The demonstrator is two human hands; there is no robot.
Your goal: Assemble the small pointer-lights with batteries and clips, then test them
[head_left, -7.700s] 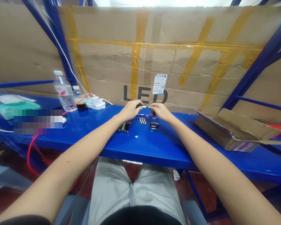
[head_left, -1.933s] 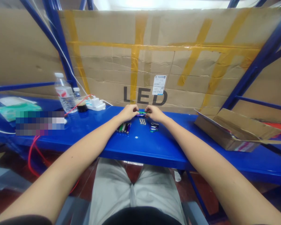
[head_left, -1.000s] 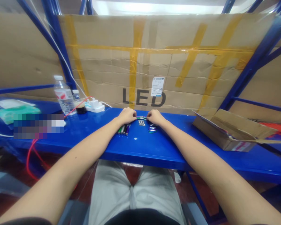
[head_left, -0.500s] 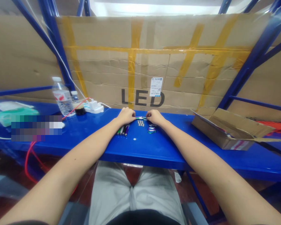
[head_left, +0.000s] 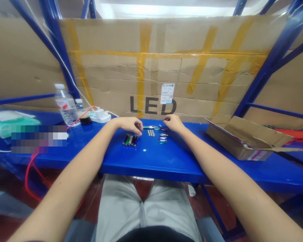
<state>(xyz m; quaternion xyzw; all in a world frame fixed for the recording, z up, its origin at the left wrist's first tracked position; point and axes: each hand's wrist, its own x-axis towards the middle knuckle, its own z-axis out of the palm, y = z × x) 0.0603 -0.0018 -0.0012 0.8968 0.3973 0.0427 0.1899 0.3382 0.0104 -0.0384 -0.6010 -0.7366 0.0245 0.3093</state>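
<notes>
My left hand hovers with bent fingers apart over the far end of a row of several slim metallic tubes, dark, green, grey and purple. Nothing shows in its grasp. My right hand is loosely curled above the table, its fingertips slightly apart and seemingly free of anything. Between the hands lies a green metallic tube, with darker purple parts at its right end. Just in front of it, small silver round pieces sit in a tidy grid. Coloured carabiner clips are stacked in a column nearer my right hand.
An open cardboard box stands at the right. On the left are a water bottle, a small dark bottle and a white power strip. A white dot marks the blue table. Taped cardboard closes the back.
Both hands have let go of the green tube. The left hand has moved left toward the row of tubes; the right hand has lifted slightly away to the right.
</notes>
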